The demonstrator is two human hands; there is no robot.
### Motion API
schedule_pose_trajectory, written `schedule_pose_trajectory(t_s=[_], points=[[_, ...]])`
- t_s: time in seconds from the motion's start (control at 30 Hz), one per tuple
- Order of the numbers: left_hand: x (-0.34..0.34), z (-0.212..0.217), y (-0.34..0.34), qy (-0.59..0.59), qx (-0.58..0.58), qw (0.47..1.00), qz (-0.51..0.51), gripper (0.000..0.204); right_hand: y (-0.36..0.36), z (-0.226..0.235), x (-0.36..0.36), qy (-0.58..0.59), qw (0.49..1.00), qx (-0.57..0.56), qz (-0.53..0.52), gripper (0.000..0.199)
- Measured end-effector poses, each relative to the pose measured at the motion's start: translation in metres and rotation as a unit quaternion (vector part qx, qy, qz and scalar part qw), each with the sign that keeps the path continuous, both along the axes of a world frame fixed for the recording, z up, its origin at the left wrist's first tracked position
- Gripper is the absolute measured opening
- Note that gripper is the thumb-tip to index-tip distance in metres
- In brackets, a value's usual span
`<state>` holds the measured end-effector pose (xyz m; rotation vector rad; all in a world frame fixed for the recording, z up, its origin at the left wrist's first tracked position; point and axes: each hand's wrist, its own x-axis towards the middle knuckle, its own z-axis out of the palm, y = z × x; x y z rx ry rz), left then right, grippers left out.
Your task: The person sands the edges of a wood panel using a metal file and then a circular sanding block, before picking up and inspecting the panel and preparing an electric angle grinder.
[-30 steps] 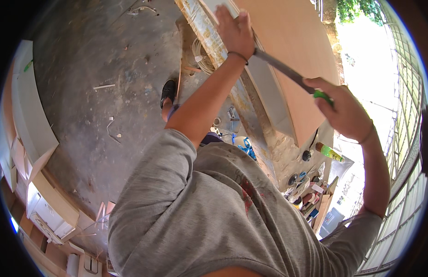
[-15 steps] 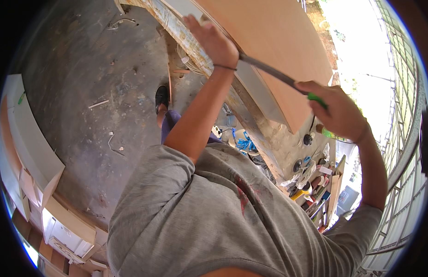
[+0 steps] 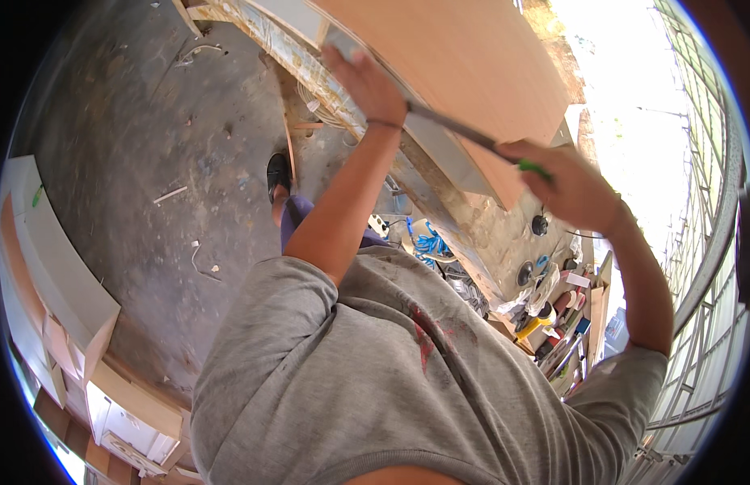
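A long, flat, dark file (image 3: 457,127) lies slantwise along the edge of a light wood-faced panel (image 3: 480,73). My right hand (image 3: 575,192) is wrapped round its green handle, part of which shows by the fingers. At the file's other end is my left hand (image 3: 370,87), its fingers stretched out and its palm turned down. The hand hides that end, so I cannot tell how firmly the palm presses on the file or the panel edge. The panel rests on a stained workbench (image 3: 310,71).
Below the panel, a tray of tools (image 3: 565,323) stands beside blue cord (image 3: 430,242) and black discs (image 3: 539,225). White cabinet pieces (image 3: 60,250) are at the left. Scraps (image 3: 170,195) litter the concrete floor. A metal grille (image 3: 706,242) runs along the right.
My right hand and the file have shifted a little to the left along the panel edge. My left hand has moved slightly left and nearer. The whole view has shifted somewhat.
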<state>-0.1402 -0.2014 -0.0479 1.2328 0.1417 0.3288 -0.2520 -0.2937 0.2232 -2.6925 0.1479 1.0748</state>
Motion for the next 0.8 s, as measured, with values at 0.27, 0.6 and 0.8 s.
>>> schedule_pose_trajectory(t_s=[0.27,0.6,0.8], points=[[-0.020,0.015,0.002,-0.006,0.021,1.000,-0.014,0.083,-0.013,0.006,-0.026,-0.039,0.996,-0.011,0.081,0.035],[-0.083,-0.048,-0.027,0.082,0.105,0.987,-0.088,0.082,-0.046,-0.045,-0.081,-0.038,0.989,-0.048,0.131,0.034],[-0.064,0.023,-0.018,0.032,0.008,0.996,-0.081,0.080,-0.052,0.008,-0.079,-0.090,0.993,0.018,0.075,0.034]])
